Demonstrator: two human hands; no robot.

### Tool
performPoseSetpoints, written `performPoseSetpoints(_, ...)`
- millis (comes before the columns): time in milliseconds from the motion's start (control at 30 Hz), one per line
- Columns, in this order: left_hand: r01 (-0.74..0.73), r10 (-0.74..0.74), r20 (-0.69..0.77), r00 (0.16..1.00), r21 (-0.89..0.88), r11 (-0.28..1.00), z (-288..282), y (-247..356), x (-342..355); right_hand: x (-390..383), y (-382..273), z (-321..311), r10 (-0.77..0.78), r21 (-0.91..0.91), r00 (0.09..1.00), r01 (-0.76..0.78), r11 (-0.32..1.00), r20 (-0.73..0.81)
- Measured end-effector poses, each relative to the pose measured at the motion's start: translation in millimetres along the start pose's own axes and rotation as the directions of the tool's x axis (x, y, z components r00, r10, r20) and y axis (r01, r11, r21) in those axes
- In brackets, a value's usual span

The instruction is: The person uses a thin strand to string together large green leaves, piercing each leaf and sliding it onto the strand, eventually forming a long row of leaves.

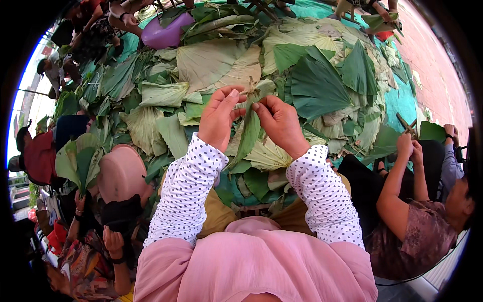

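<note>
Between my hands hangs a folded green lotus leaf [248, 133], narrow and long, its dry brownish top end pointing away from me. My right hand [283, 123] pinches its right edge between thumb and bent fingers. On the other side, my left hand [219, 118] has thumb and fingers curled together at the leaf's upper part; the exact contact under the fingertips is partly hidden. Both hands are raised over a wide heap of large lotus leaves, some fresh green like the dark fan-shaped leaf [319, 83], others dried and pale like the tan leaf [206, 63].
A purple plastic basin [167, 31] sits at the far left of the heap, a pink basin [121, 173] at the near left. Green sheeting [400, 113] shows under the leaves. Co-workers sit close on both sides; one at right [420, 221] raises both hands near a leaf.
</note>
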State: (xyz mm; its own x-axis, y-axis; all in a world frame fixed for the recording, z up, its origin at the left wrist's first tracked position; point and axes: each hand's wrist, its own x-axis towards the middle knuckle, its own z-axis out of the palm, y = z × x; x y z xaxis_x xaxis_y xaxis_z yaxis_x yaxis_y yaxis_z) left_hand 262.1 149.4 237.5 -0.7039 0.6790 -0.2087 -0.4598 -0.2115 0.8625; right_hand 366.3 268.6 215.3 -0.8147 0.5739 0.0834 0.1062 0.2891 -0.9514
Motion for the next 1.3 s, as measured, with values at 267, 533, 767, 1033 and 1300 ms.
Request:
performPoseSetpoints(267, 0.075, -0.109, 0.111, 0.988, 0.272, 0.959, -12.7, -8.6, 5.0, -1.4, 4.7, -6.8, -0.134, -0.068, 0.991, 0.133, 0.989, -0.006)
performPoseSetpoints(533, -0.039, -0.019, 0.133, 0.991, 0.418, 0.908, -13.8, -7.2, 11.8, 5.1, -9.5, -25.4, -0.376, -0.028, 0.91, 0.386, 0.922, 0.176)
performPoseSetpoints(767, -0.04, 0.016, 0.084, 0.996, 0.29, 0.956, -31.3, 6.1, 18.8, -11.9, 21.3, -56.2, -0.136, -0.257, 0.88, 0.276, 0.926, 0.456)
performPoseSetpoints(1033, -0.075, 0.052, 0.101, 0.993, 0.238, 0.968, -32.0, 10.9, 14.1, -47.6, 109.4, -62.2, 0.173, -0.574, 0.718, 0.363, 0.734, 0.674)
performPoseSetpoints(1300, -0.081, 0.055, 0.11, 0.992, 0.247, 0.966, -37.9, 15.5, 11.6, -25.1, 97.9, -55.1, 0.387, -0.688, 0.711, 0.187, 0.701, 0.587)
